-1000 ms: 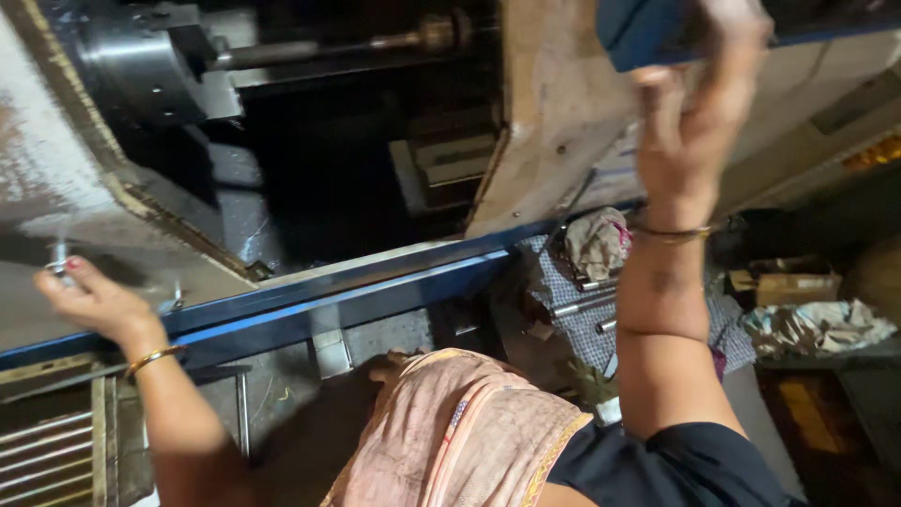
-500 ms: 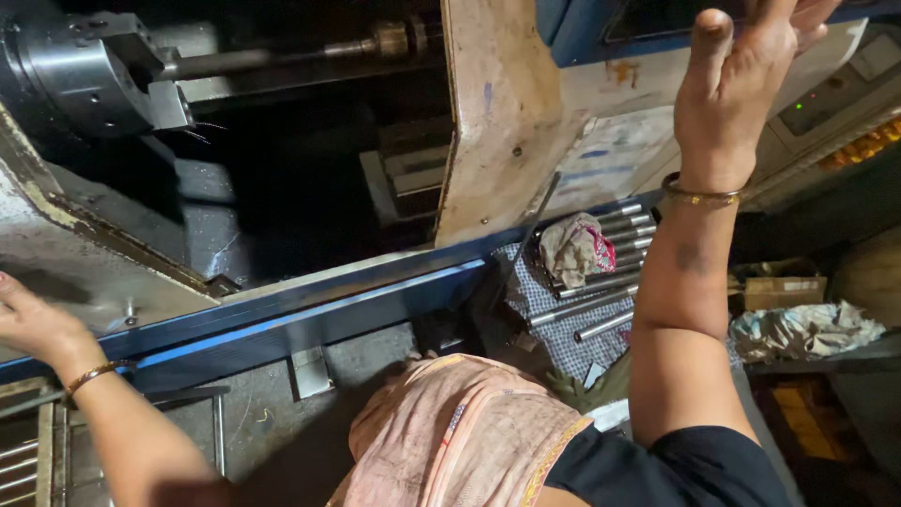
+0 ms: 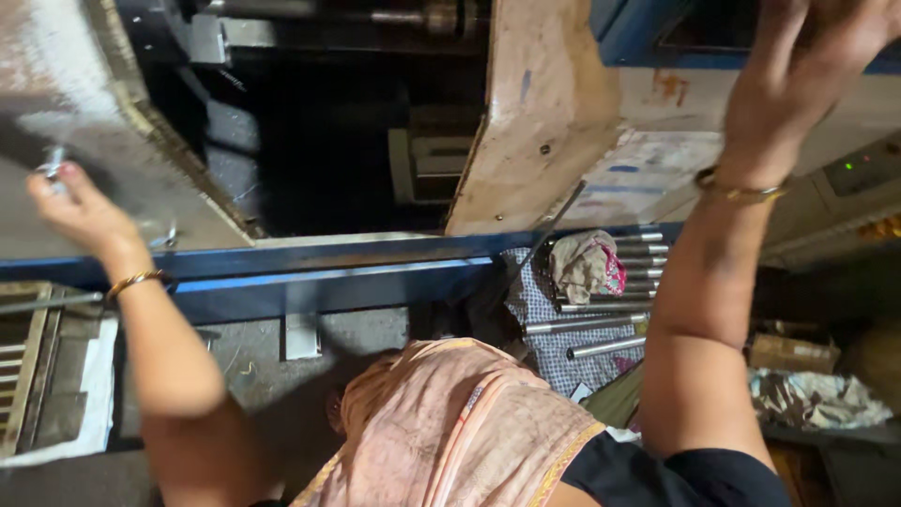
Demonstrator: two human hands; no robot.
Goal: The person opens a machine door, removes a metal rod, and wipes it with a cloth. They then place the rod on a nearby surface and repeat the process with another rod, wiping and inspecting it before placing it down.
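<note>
My left hand point(image 3: 83, 211) is raised at the left against the grey sloped cover point(image 3: 84, 84) of a lathe-like machine. Its fingertips pinch a small shiny metal piece point(image 3: 52, 165). A gold bangle sits on that wrist. My right hand point(image 3: 802, 80) reaches up at the top right with fingers spread, resting on the blue door frame point(image 3: 648, 42). Its fingertips run out of the picture. It also wears a bangle. Between my arms the dark machine chamber point(image 3: 319, 150) stands open, with a spindle bar point(image 3: 413, 17) across the top.
A blue rail point(image 3: 328, 282) runs along the machine front. Several steel rods point(image 3: 610, 319) and a crumpled rag point(image 3: 584, 265) lie on a checked cloth at the right. A metal grate point(image 3: 23, 357) sits at lower left. My peach cloth and dark sleeve fill the bottom.
My left hand has come back up from the left edge onto the grey cover, pinching the small metal piece. My right hand stays raised at the door frame. The view has shifted left.
</note>
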